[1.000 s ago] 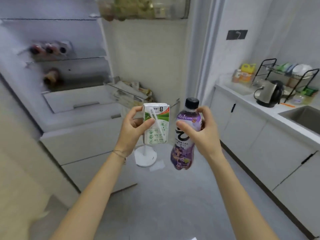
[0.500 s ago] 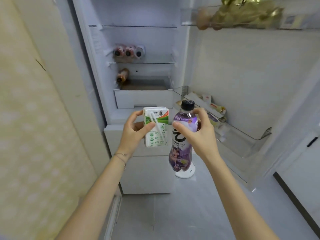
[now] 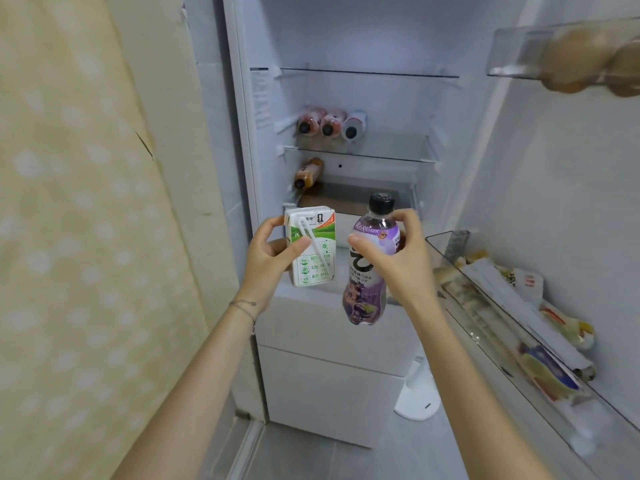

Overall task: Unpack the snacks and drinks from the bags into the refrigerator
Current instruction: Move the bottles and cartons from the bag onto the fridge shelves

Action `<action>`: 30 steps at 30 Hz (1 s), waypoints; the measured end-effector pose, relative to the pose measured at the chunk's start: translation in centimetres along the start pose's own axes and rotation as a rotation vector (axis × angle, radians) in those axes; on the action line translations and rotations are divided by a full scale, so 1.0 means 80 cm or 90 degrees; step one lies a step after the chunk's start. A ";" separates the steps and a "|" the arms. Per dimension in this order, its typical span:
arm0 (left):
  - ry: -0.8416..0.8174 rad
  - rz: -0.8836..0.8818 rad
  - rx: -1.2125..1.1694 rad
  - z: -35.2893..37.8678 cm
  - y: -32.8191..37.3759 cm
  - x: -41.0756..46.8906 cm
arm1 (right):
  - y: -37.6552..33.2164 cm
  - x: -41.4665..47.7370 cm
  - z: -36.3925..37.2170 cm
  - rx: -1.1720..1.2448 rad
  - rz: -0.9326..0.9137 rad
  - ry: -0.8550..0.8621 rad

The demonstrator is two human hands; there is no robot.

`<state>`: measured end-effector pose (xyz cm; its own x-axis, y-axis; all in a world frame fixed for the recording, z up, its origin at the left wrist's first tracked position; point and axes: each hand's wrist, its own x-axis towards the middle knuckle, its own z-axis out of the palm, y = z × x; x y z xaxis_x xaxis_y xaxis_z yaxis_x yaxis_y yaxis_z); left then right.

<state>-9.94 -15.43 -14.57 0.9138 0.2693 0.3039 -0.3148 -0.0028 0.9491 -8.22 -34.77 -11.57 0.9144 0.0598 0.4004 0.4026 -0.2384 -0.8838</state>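
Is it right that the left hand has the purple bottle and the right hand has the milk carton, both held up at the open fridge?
Not quite: the hands are swapped. The head view shows the left hand gripping the milk carton and the right hand gripping the purple bottle, both held up at the open fridge.

milk carton (image 3: pixel 313 251): matt paper | bottle (image 3: pixel 367 271): glossy plastic | shelf (image 3: pixel 360 152): glass

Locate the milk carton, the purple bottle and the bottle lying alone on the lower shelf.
milk carton (image 3: pixel 313 251): head view, front panel.
purple bottle (image 3: pixel 363 289): head view, label.
lone lying bottle (image 3: pixel 309 173): head view, body.
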 end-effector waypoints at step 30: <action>-0.082 -0.065 -0.086 -0.034 -0.158 0.354 | 0.164 0.331 0.188 0.066 0.008 0.188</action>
<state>19.24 -5.10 -18.17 0.9652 0.1358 0.2234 -0.2430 0.1502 0.9583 21.95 -21.76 -16.22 0.8737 -0.2296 0.4289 0.4075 -0.1361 -0.9030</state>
